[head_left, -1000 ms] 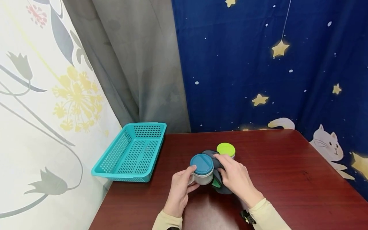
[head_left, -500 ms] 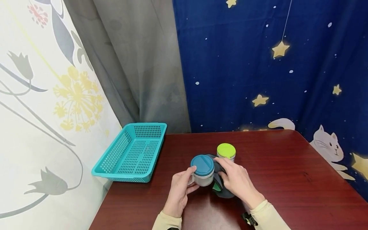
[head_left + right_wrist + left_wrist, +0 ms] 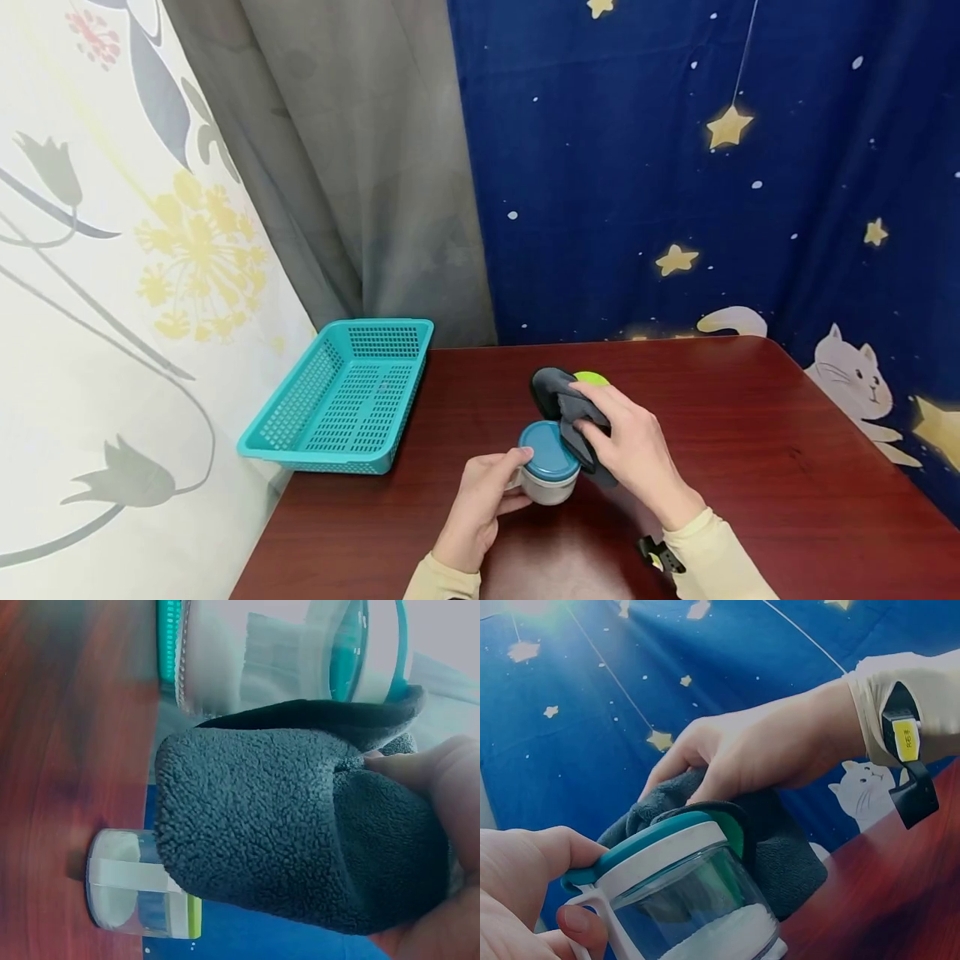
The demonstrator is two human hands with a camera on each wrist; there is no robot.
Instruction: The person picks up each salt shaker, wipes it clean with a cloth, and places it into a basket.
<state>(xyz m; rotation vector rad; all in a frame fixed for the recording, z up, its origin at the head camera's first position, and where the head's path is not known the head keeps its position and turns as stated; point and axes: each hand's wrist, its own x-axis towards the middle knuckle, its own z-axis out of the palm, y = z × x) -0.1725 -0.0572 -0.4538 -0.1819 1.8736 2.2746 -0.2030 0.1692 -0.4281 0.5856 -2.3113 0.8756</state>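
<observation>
"From the head view, who holds what?"
"The left hand (image 3: 483, 492) holds a blue-lidded jar (image 3: 550, 492), tilted, above the table (image 3: 720, 408); the right hand (image 3: 637, 446) grips a dark cloth (image 3: 582, 410) against its lid (image 3: 543, 448)."
"Left wrist?"
"That hand pinches lid and handle (image 3: 617, 934). The jar looks smooth, probably slippery; the handle's the surest hold."
"Right wrist?"
"Fleecy cloth, likely soft and limp, pinched at a fold. A green-lidded jar (image 3: 120, 907) stands beyond."

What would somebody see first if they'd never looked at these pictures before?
Probably the dark blue curtain with yellow stars and a white cat, hanging behind the table. The bright turquoise basket at the table's left side pops out too. Near the middle, the left hand holds a blue-lidded jar, and the right hand grips a gray cloth beside it.
</observation>
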